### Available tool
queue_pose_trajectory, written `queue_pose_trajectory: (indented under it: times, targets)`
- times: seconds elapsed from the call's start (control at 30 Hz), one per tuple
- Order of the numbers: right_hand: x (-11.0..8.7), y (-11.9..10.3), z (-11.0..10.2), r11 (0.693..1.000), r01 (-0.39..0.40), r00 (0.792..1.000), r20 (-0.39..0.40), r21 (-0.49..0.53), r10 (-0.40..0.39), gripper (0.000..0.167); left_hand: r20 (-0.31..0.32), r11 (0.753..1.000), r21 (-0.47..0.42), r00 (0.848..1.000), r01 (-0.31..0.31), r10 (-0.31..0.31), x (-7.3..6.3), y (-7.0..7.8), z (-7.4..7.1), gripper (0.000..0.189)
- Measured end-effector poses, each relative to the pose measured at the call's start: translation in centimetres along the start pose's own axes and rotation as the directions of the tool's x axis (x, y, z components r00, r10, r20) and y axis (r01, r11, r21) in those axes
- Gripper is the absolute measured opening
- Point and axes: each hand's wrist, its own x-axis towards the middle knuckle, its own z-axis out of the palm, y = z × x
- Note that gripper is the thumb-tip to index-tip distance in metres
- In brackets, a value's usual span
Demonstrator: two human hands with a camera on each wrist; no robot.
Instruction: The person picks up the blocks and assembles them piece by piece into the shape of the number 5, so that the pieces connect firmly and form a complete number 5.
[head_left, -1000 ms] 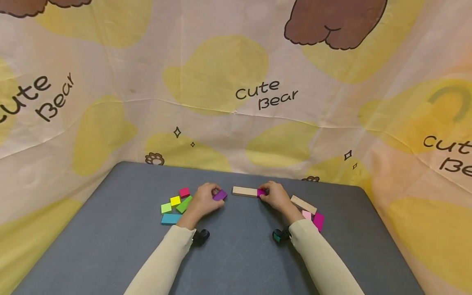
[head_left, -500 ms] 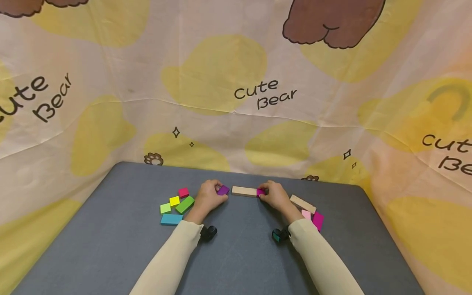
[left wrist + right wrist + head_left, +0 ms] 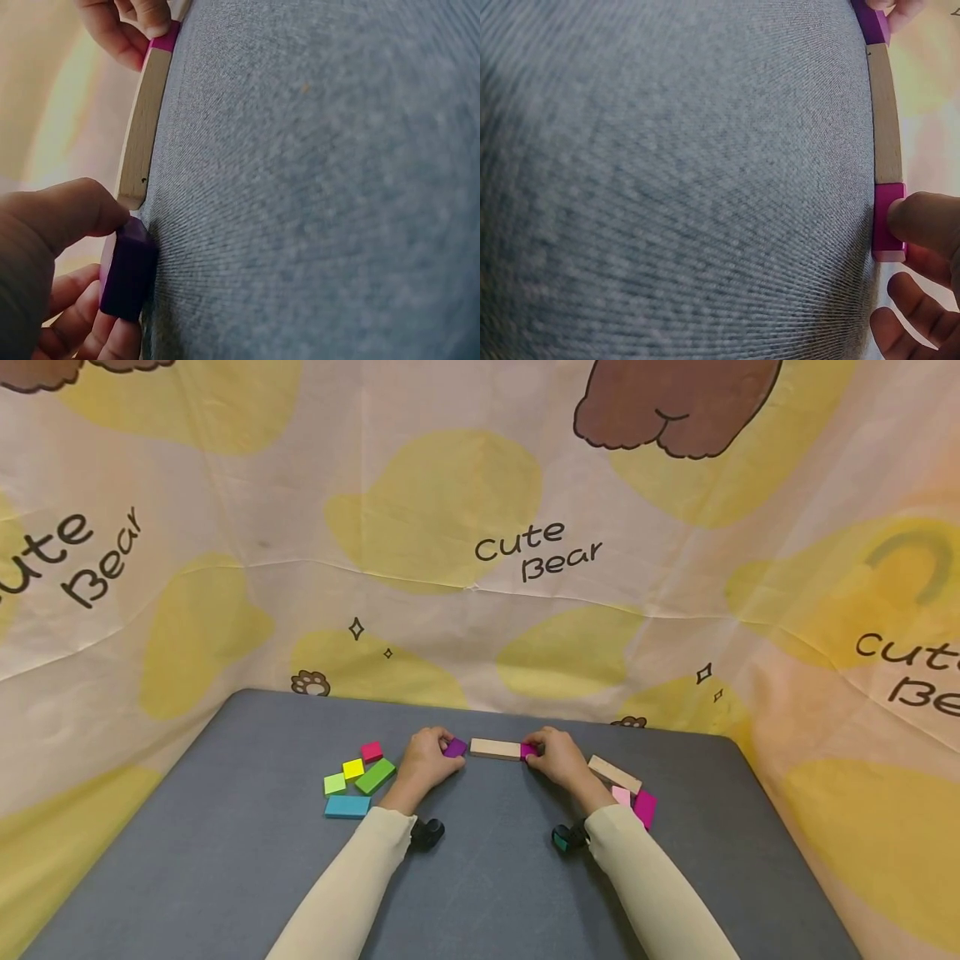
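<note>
My left hand (image 3: 426, 764) pinches a purple block (image 3: 454, 747) between thumb and fingers, at the left end of a plain wooden block (image 3: 495, 749). In the left wrist view the purple block (image 3: 129, 270) lies slightly angled to the wooden one (image 3: 144, 124); whether they touch I cannot tell. My right hand (image 3: 558, 758) holds a magenta block (image 3: 528, 751), its thumb on the near face. In the right wrist view this magenta block (image 3: 889, 217) sits against the wooden block's other end, in line with it.
Left of the left hand lie red (image 3: 372, 752), yellow (image 3: 353, 769), light green (image 3: 334, 784), green (image 3: 375, 776) and blue (image 3: 348, 807) blocks. By the right forearm are wooden (image 3: 615, 774), pink (image 3: 621, 796) and magenta (image 3: 645, 810) blocks. A printed cloth (image 3: 420, 527) hangs behind the grey table (image 3: 480, 877).
My left hand has carried the purple block rightward to the wooden block's left end, hardly moving in the last half second. The right hand and its magenta block have stayed put.
</note>
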Motion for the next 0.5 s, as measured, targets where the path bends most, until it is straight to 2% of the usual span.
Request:
queue_pose_trajectory:
  times: [0.17, 0.27, 0.33, 0.5]
  targets:
    - [0.0, 0.0, 0.0, 1.0, 0.0, 1.0, 0.001, -0.001, 0.0, 0.022, 0.032, 1.0, 0.003, 0.999, -0.031, 0.031, 0.0, 0.0, -0.2, 0.039]
    - [0.1, 0.1, 0.0, 1.0, -0.005, 1.0, 0.006, -0.002, 0.005, 0.022, 0.094, 0.997, 0.027, 0.993, -0.076, 0.073, 0.2, -0.2, -0.6, 0.045]
    - [0.1, 0.1, 0.0, 1.0, -0.007, 1.0, 0.009, -0.005, 0.007, 0.022, 0.156, 0.992, 0.052, 0.982, -0.114, 0.105, 0.4, -0.3, -1.0, 0.052]
    - [0.2, 0.0, 0.1, 1.0, -0.006, 1.0, 0.015, -0.01, 0.006, 0.022, 0.296, 0.97, 0.116, 0.94, -0.213, 0.171, 0.8, -0.4, -2.2, 0.065]
